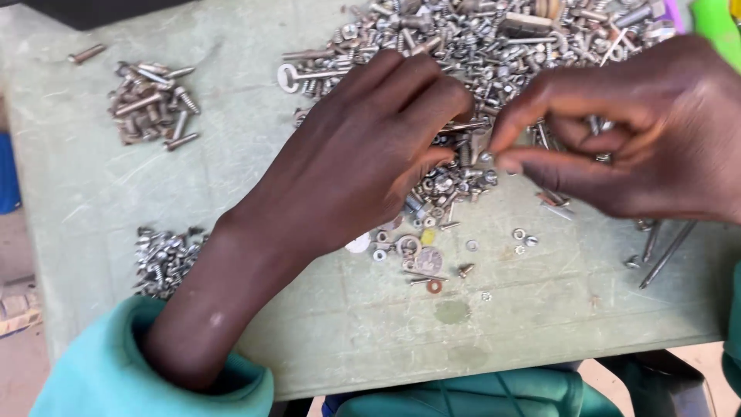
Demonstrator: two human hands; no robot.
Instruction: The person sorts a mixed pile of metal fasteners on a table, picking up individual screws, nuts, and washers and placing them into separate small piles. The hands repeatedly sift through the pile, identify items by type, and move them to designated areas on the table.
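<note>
Nearest the camera: your teal sleeve [100, 371] sat at the bottom edge, with your left forearm running up from it over the green table [93, 185].
Left hand: your left hand [363, 147] lay palm down on the near edge of the big pile, fingers curled into the hardware; whether they pinched a piece I could not tell, since the fingertips were hidden.
Right hand: your right hand [625, 131] had thumb and forefinger drawn narrowly together at the pile's edge, seemingly on a small metal piece, too blurred to name.
Where the hardware was: the mixed pile of screws, nuts and bolts [494, 46] spread across the far middle of the table; loose washers [421, 255] lay just below your left hand.
Sorted heaps: a heap of larger rusty bolts [150, 104] sat far left, a heap of small shiny screws [162, 259] near left, well apart.
Handling: the pieces looked stiff, light singly, smooth and likely slippery; threads and points could prick.
Where to hold: you would best have pinched each piece across its shank or head, fingertip to thumb.
</note>
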